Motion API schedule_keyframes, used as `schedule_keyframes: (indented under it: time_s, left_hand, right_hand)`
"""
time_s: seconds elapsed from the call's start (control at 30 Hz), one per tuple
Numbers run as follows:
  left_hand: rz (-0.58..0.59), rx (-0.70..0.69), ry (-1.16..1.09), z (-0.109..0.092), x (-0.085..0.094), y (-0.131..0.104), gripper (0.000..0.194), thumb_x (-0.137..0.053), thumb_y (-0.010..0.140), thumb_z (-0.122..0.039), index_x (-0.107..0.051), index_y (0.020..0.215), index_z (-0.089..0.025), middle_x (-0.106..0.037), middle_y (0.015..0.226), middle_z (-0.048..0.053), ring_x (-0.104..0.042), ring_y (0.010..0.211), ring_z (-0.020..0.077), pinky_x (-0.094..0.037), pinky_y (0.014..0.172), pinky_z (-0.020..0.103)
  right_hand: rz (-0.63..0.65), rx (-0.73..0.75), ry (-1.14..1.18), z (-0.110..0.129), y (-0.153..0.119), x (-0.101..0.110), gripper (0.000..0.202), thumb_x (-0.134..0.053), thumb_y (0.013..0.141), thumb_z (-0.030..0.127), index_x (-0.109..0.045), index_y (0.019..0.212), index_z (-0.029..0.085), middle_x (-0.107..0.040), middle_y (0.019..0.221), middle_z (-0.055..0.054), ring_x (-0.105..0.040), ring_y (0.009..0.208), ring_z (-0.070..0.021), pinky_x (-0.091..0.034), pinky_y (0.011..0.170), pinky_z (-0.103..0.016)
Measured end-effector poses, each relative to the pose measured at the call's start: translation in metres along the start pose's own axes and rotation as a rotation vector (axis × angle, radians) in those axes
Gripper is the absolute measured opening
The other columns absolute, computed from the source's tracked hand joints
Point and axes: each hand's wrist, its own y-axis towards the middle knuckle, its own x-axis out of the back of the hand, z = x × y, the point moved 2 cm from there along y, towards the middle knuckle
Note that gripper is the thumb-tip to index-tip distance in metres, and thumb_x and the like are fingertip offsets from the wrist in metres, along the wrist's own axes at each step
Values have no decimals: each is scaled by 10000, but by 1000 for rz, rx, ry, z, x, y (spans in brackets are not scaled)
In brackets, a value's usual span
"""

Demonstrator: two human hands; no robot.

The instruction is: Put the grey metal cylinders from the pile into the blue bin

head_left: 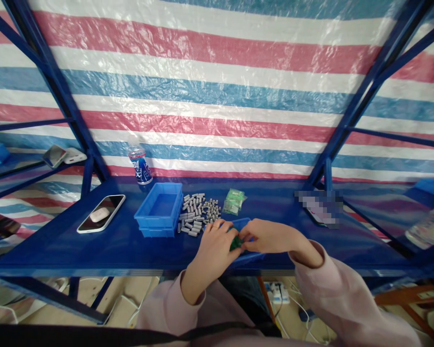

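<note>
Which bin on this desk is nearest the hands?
The blue bin partly hidden beneath both hands; the stacked blue bins stand apart, left of the metal pieces.

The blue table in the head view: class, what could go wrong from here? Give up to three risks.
1. The loose metallic pieces lie in an open pile near the left hand; a brush of that hand might scatter them.
2. The white rounded object rests on the phone; a knock to the table might slide it off.
3. The bottle stands upright behind the stacked blue trays; pushing those back could topple it.
</note>
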Motion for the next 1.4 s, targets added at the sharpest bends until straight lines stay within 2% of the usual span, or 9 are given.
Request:
schedule_keyframes:
  time_s: [0.17, 0.33, 0.43, 0.53, 0.7, 0.87, 1.07, 1.23, 1.4]
  left_hand:
    - [-6, -10, 15, -1, -1, -2, 183, -596, 834, -373, -614, 952, -235, -585, 1100, 23, -428, 1132, 249, -361, 889, 394]
    - [-24, -8, -26, -2, -1, -3, 204, -595, 833, -405, -617, 948, -239, -595, 1072, 17, -435, 1114, 240, -347, 891, 391]
    - [-38, -1, -40, -2, -1, -3, 213, -589, 835, -425, -616, 945, -244, -595, 1072, 11, -433, 1118, 234, -342, 888, 387]
    - [-40, 5, -44, -2, -1, -4, 213, -585, 838, -427, -613, 945, -246, -596, 1066, 7, -436, 1114, 230, -341, 883, 388]
    - [-44, 18, -53, -3, -1, -5, 205, -592, 835, -418, -610, 939, -243, -600, 1062, 8, -440, 1112, 232, -336, 884, 397]
    - [-52, 20, -64, -3, -1, -4, 200, -596, 832, -413, -610, 935, -242, -603, 1059, 6, -440, 1115, 229, -331, 893, 397]
    - [-56, 23, -66, -2, -2, -4, 196, -606, 825, -409, -610, 931, -244, -604, 1065, 5, -440, 1122, 229, -333, 896, 394]
    - [-60, 20, -59, -2, -3, -4, 199, -599, 829, -412, -611, 934, -242, -602, 1074, 12, -434, 1127, 231, -327, 902, 396]
    - [-57, 19, -64, -2, -2, -5, 190, -596, 832, -402, -610, 940, -246, -598, 1077, 7, -439, 1119, 229, -336, 897, 391]
  right_hand:
    - [19, 77, 204, -16, 3, 22, 206, -517, 793, 230, -675, 896, 148, -694, 840, -33, -620, 744, -151, -450, 658, -238]
    - [-194, -13, 205, -46, 32, 46, 195, -541, 773, 261, -661, 831, 119, -662, 750, -35, -599, 702, -154, -450, 643, -248]
    - [-292, -134, 56, -66, 58, 42, 225, -594, 733, 252, -657, 892, 106, -658, 781, -41, -604, 734, -166, -449, 660, -249]
    - [-362, -177, -22, -81, 80, 31, 366, -675, 668, 245, -633, 1001, 99, -647, 930, -80, -589, 861, -204, -433, 736, -270]
    - [-404, -258, -101, -95, 96, 17, 489, -780, 552, 250, -628, 993, 103, -622, 971, -100, -539, 995, -275, -402, 813, -313]
    - [-367, -334, -107, -102, 96, 15, 436, -810, 517, 312, -634, 877, 141, -611, 820, -34, -565, 856, -236, -408, 704, -285]
    - [-335, -308, -74, -102, 89, 17, 362, -791, 510, 266, -624, 802, 133, -571, 729, 7, -528, 703, -162, -368, 590, -244]
    - [-310, -281, -24, -91, 74, 25, 187, -717, 595, 270, -577, 627, 151, -502, 558, 44, -494, 582, -131, -348, 538, -239]
    - [-331, -219, 68, -70, 42, 44, 160, -578, 730, 311, -573, 681, 158, -533, 541, 35, -543, 534, -124, -394, 536, -232]
